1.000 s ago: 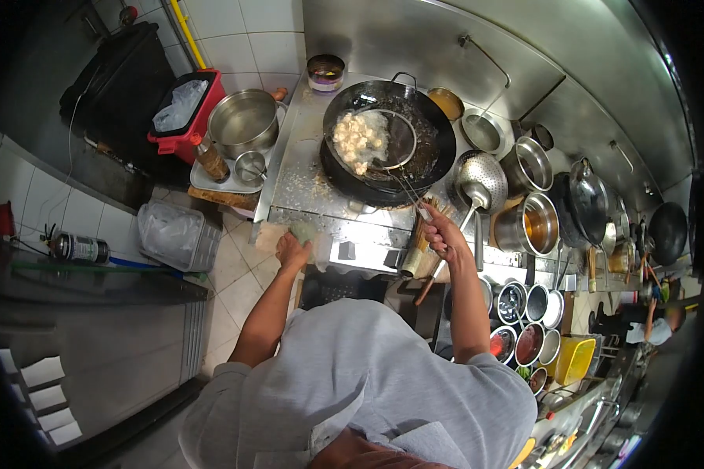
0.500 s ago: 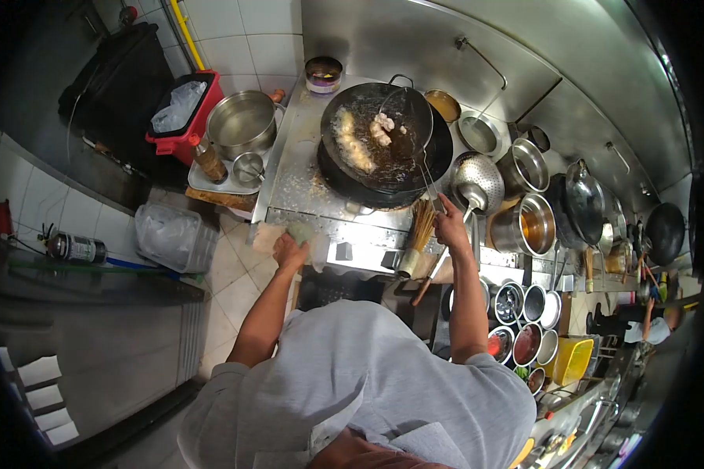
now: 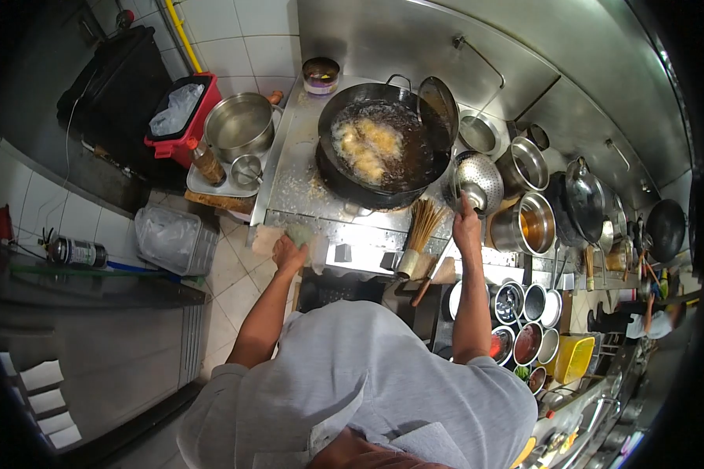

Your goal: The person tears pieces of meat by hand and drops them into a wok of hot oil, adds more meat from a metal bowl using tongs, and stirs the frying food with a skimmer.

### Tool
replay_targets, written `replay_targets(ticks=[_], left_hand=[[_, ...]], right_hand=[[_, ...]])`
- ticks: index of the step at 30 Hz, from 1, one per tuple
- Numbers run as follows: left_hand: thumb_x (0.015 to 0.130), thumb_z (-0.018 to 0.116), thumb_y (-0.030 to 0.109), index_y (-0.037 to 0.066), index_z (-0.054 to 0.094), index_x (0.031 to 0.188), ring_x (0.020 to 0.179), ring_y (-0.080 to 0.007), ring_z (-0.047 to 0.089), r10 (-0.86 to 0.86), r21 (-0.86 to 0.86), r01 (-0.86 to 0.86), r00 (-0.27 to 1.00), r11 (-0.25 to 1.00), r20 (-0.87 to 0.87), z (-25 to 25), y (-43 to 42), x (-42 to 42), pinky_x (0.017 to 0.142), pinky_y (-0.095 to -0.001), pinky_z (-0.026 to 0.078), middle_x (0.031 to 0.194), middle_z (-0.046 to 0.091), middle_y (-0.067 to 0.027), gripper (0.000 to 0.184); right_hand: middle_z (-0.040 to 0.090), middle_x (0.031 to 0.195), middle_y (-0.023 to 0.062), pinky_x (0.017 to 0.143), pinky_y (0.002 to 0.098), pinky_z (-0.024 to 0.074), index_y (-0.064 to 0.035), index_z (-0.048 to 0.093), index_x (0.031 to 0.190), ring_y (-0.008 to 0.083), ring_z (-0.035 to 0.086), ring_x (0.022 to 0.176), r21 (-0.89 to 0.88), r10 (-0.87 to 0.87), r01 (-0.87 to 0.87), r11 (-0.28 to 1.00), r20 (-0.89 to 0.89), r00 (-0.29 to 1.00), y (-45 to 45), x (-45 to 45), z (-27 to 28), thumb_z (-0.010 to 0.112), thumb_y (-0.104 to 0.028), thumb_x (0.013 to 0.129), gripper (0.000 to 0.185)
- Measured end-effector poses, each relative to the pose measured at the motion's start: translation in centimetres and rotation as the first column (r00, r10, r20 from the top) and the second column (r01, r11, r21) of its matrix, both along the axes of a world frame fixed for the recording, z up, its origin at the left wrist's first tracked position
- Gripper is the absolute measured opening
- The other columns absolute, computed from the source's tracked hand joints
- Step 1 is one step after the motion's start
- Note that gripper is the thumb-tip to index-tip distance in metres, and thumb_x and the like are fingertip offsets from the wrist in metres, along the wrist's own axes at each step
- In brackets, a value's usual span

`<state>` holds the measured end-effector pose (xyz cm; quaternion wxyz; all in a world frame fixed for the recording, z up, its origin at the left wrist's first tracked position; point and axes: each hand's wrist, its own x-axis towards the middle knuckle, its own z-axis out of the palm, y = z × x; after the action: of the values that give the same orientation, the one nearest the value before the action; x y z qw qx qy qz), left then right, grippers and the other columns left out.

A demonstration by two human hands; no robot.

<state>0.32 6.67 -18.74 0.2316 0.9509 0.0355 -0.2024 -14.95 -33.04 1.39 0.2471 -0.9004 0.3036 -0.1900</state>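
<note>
A black wok (image 3: 424, 173) on the stove holds bubbling oil with golden pieces of food (image 3: 369, 144) frying at its left. My right hand (image 3: 467, 228) grips the handle of a round wire skimmer (image 3: 439, 105), whose head is tilted up over the wok's right rim, clear of the food. Beneath and beside that hand is a perforated metal ladle (image 3: 481, 181). My left hand (image 3: 289, 253) is closed on a pale green cloth (image 3: 299, 233) at the stove's front left edge.
A bamboo brush (image 3: 421, 234) lies on the stove's front edge. Metal pots (image 3: 523, 164) stand right of the wok, with sauce bowls (image 3: 528, 342) below them. At left are a large pot (image 3: 240, 125), a bottle (image 3: 207, 162) and a red bin (image 3: 186, 117). Another person (image 3: 648, 322) stands far right.
The skimmer has left the wok's middle and swung up to its right rim. My right hand has moved right. The food now lies together and looks more golden. My left hand has stayed put.
</note>
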Motion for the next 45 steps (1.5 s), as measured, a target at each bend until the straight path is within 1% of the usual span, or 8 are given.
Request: replay_targets(ticks=[2, 8, 11, 14, 26, 30, 38, 45], left_hand=[[0.077, 0.067, 0.044, 0.001, 0.037, 0.134, 0.133, -0.0364, 0.035, 0.005, -0.009, -0.005, 1.0, 1.0, -0.003, -0.2, 0.1, 0.1, 0.106, -0.0523, 0.032, 0.139, 0.042, -0.0198, 0.077], [0.077, 0.068, 0.044, 0.001, 0.037, 0.133, 0.132, -0.0371, 0.036, 0.016, -0.012, -0.016, 1.0, 1.0, -0.016, 0.0, 0.0, 0.0, 0.106, -0.0528, 0.032, 0.139, 0.041, -0.0201, 0.078], [0.077, 0.069, 0.045, 0.001, 0.037, 0.133, 0.132, -0.0373, 0.035, 0.021, 0.004, -0.02, 1.0, 1.0, -0.022, -0.3, 0.0, 0.2, 0.106, -0.0534, 0.032, 0.139, 0.041, -0.0203, 0.078], [0.077, 0.068, 0.045, 0.001, 0.037, 0.133, 0.133, -0.0374, 0.035, 0.027, 0.013, -0.027, 0.999, 1.0, -0.019, -0.5, -0.1, 0.2, 0.105, -0.0539, 0.032, 0.139, 0.041, -0.0201, 0.078], [0.077, 0.068, 0.045, 0.001, 0.037, 0.134, 0.135, -0.036, 0.032, 0.026, -0.004, -0.027, 0.999, 1.0, -0.023, -0.2, -0.1, 0.1, 0.107, -0.0529, 0.031, 0.141, 0.039, -0.0187, 0.078], [0.078, 0.068, 0.045, 0.001, 0.036, 0.135, 0.135, -0.0359, 0.032, 0.024, -0.013, -0.024, 0.999, 1.0, -0.035, -0.1, 0.2, 0.1, 0.107, -0.0535, 0.031, 0.142, 0.039, -0.019, 0.078], [0.079, 0.068, 0.043, 0.001, 0.038, 0.132, 0.134, -0.0373, 0.032, 0.011, -0.044, -0.011, 1.0, 0.999, -0.007, -0.2, 0.2, -0.1, 0.106, -0.0545, 0.029, 0.139, 0.04, -0.0203, 0.074], [0.077, 0.068, 0.042, 0.001, 0.04, 0.127, 0.13, -0.0382, 0.035, 0.021, -0.044, -0.02, 0.999, 0.999, 0.031, -0.4, 0.1, -0.1, 0.104, -0.0547, 0.031, 0.135, 0.042, -0.0204, 0.07]], right_hand=[[0.062, 0.105, 0.0335, 0.085, 0.0491, 0.048, -0.0151, 0.044, 0.143, 0.0466, 0.061, 0.102, 0.104, -0.065, 0.075, 0.992, -0.099, 0.993, 1.0, 0.4, 2.4, 0.046, -0.003, 0.085, 0.059], [0.066, 0.08, 0.0245, 0.062, 0.0427, 0.0512, -0.0149, 0.04, 0.146, 0.0356, 0.065, 0.066, 0.046, 0.027, -0.021, 0.999, -0.125, 0.992, -3.2, 3.3, -4.9, 0.048, -0.005, 0.087, 0.061], [0.045, 0.06, -0.0018, 0.036, 0.0252, 0.0284, -0.0134, 0.032, 0.15, 0.0078, 0.036, 0.043, 0.666, -0.007, 0.024, 0.745, -0.029, 1.0, -3.0, 6.0, -4.9, 0.042, -0.004, 0.092, 0.059], [0.047, 0.061, -0.0005, 0.036, 0.0244, 0.0283, -0.0146, 0.029, 0.151, 0.0085, 0.037, 0.042, 0.858, 0.027, -0.058, 0.51, 0.051, 0.998, -1.7, 7.3, -3.0, 0.04, -0.003, 0.093, 0.06], [0.044, 0.065, -0.0009, 0.036, 0.0196, 0.025, -0.0211, 0.027, 0.15, 0.0073, 0.036, 0.049, 0.997, -0.019, -0.07, -0.015, 0.07, 0.997, 2.6, 9.6, -1.2, 0.041, -0.005, 0.097, 0.057], [0.046, 0.066, -0.0006, 0.036, 0.0215, 0.0259, -0.02, 0.027, 0.151, 0.0071, 0.036, 0.048, 0.992, 0.015, -0.077, 0.103, 0.076, 0.997, 3.9, 8.5, -0.4, 0.042, -0.004, 0.096, 0.059], [0.044, 0.062, -0.0036, 0.039, 0.0233, 0.0274, -0.0148, 0.035, 0.149, 0.0063, 0.034, 0.043, 0.665, 0.246, -0.224, 0.712, 0.063, 0.967, 4.9, 5.9, 0.1, 0.045, -0.005, 0.094, 0.056], [0.044, 0.062, -0.0041, 0.038, 0.0216, 0.0256, -0.0135, 0.035, 0.148, 0.0053, 0.035, 0.044, 0.872, 0.074, -0.129, 0.471, 0.107, 0.991, 5.5, 4.9, 1.8, 0.045, -0.005, 0.095, 0.054]])
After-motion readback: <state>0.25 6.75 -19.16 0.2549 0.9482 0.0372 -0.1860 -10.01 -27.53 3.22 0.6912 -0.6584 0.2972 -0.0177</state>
